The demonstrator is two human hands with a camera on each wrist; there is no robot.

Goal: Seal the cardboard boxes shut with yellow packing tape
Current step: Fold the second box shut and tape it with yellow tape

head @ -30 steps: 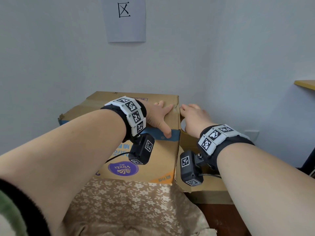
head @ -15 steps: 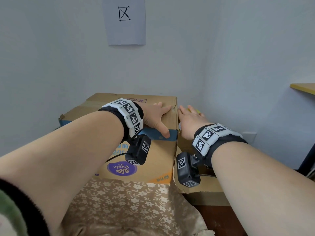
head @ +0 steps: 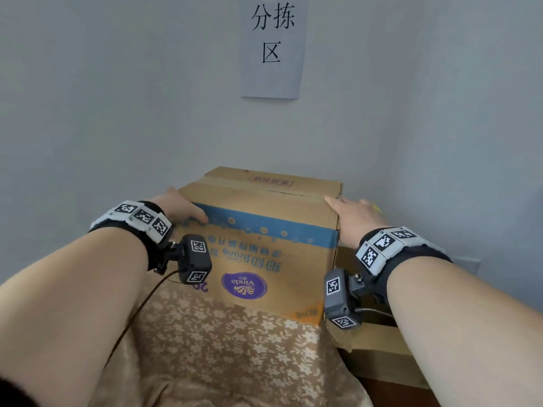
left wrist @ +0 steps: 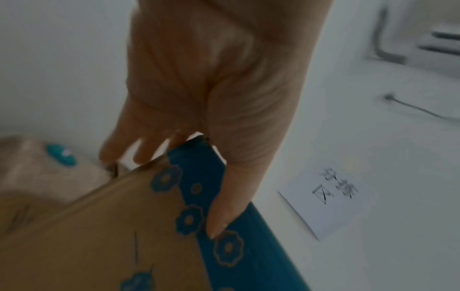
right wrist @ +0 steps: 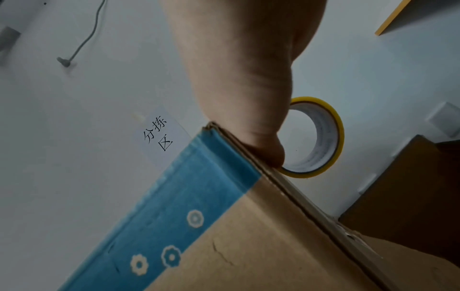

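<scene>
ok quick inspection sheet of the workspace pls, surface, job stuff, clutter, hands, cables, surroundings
surface: floral cloth in front of the box
job's things: cardboard box with blue band, flaps down, no tape seen on it; yellow tape roll beside right hand
clutter: second brown box at right
hands: left hand grips box's left top corner; right hand grips its right top edge
cables: black lead from left wrist camera
surroundings: paper sign on wall
</scene>
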